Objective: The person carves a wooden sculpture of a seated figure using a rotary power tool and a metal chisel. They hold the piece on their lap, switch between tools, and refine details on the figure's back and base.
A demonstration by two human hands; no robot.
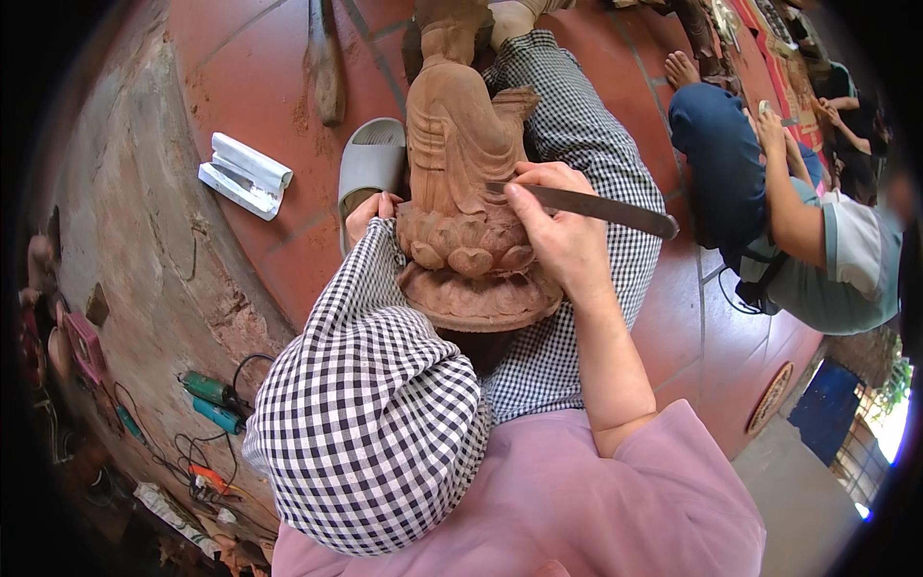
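Note:
A carved wooden statue (454,135) of a robed seated figure rises from a lotus-petal base (466,245) between my bent legs. My right hand (567,226) grips a long, flat, dark carving tool (606,203), whose thin tip meets the lower folds of the robe. Its rounded butt end sticks out to the right. Beside the left edge of the lotus base is my left hand (368,215), its visible fingers curled together. My raised knee in checked trousers (370,423) hides most of that hand, so what it holds cannot be made out.
A grey slipper (373,159) and an open white box (246,176) lie left of the statue on red tiles. A wooden-handled tool (325,72) lies beyond. Green power tools (210,399) with tangled cords sit at lower left. Another person (817,231) sits on the right.

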